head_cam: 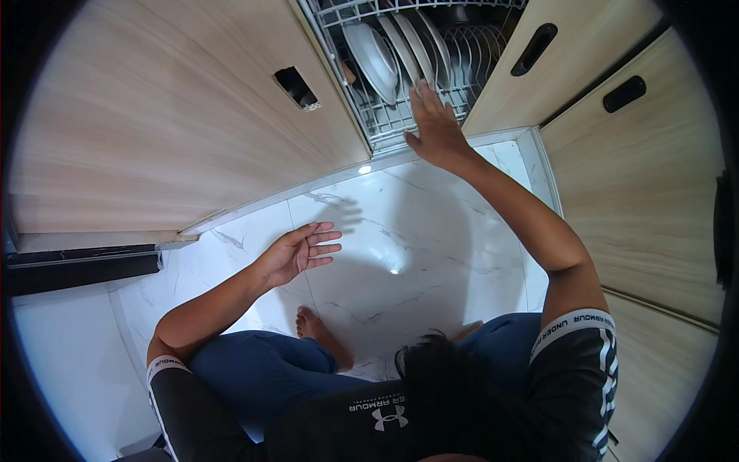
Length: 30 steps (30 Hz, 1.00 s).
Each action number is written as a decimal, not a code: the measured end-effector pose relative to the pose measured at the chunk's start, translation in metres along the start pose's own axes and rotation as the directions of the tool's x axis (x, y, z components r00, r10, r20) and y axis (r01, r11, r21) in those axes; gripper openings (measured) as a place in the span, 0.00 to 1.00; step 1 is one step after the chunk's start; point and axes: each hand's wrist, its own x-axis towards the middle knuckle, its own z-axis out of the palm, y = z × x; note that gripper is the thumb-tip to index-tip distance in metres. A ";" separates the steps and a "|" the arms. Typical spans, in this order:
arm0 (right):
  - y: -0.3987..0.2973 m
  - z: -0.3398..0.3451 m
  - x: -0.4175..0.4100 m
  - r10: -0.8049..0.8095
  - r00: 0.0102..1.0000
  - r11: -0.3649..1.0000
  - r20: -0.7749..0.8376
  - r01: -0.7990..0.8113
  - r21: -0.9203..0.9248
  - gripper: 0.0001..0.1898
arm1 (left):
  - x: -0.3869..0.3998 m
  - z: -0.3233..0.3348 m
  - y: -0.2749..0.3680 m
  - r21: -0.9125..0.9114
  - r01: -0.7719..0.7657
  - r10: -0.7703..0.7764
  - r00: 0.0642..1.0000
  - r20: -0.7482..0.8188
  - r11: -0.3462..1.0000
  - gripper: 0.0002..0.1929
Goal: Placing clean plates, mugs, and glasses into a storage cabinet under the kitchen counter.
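My right hand (434, 124) reaches to the front of a white wire dish rack (388, 128) inside an opening between wooden cabinet fronts. Its fingers are apart, with the fingertips at the lower edges of several upright plates (413, 49); whether they touch cannot be told. Left of these plates a white bowl or deep dish (372, 60) leans on its side in the rack. My left hand (297, 254) hangs over the floor, palm showing and fingers spread, holding nothing. Deeper parts of the rack are dark.
A wooden cabinet front (190, 115) with a cut-out handle hole stands at the left. Cabinet doors (629, 173) with black recessed handles are at the right. Below lies a marble-look tile floor (404, 231), with my bare foot (323, 338) on it.
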 end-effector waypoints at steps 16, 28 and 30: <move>-0.036 -0.079 -0.029 -0.342 0.799 0.935 0.496 0.234 0.267 0.35 | 0.009 0.021 0.024 0.731 -0.046 0.037 0.999 0.028 0.681 0.23; -0.054 -0.260 -0.057 -0.296 0.908 0.939 0.298 0.220 0.264 0.25 | -0.089 0.237 0.175 0.480 -0.876 0.503 0.432 0.749 0.038 0.17; -0.055 -0.297 -0.065 -0.290 0.927 0.945 0.239 0.237 0.226 0.24 | -0.118 0.250 0.182 0.412 -0.905 0.568 0.288 0.771 -0.101 0.17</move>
